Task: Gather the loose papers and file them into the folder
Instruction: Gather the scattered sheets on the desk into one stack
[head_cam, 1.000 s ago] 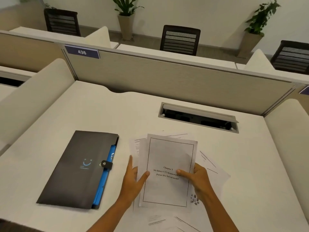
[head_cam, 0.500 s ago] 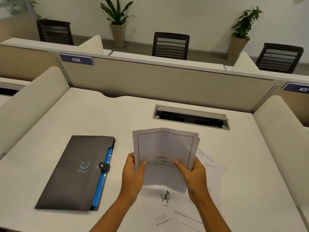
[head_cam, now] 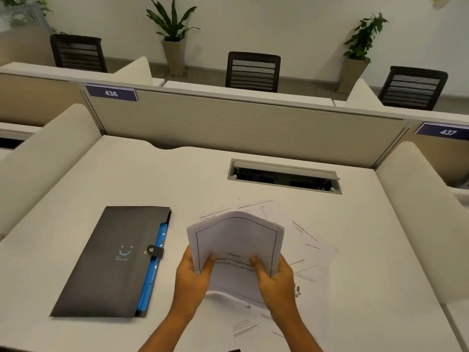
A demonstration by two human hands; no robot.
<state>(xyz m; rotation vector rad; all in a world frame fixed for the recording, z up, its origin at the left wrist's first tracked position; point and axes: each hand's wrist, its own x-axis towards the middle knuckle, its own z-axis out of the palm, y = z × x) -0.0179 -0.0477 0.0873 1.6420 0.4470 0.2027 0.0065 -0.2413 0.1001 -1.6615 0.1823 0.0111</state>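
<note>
Both hands gripped a white stack of printed papers, left hand on its left edge and right hand on its right, thumbs pressed on the front sheet. Bare cream desk surface lay open to the right of the right hand and beyond both, up to the beige partition panel. The stack bowed upward, bordered title page facing up. More loose white sheets lay flat under and around the hands. Just left of the left hand lay the closed dark grey folder with blue inner pockets.
</note>
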